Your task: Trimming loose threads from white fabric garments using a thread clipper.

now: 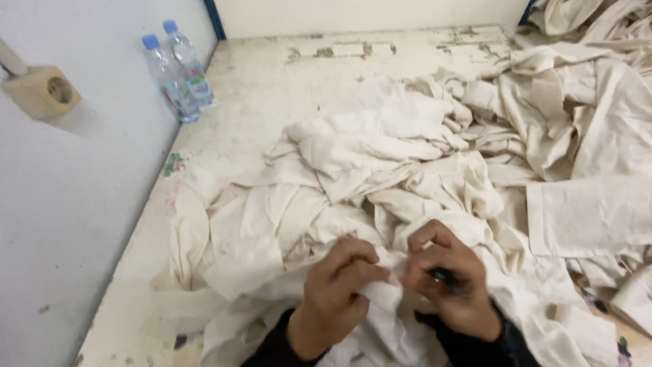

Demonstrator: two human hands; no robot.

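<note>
both hands (390,282) pinch a crumpled cloth fold (380,289), axis unclear.

A worn white table (272,75) carries cream cloths (407,170) and two water bottles (178,71).

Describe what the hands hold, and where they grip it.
Both hands, left hand and right hand, pinch a bunched fold of cream cloth. The right also holds a small dark object.
</note>
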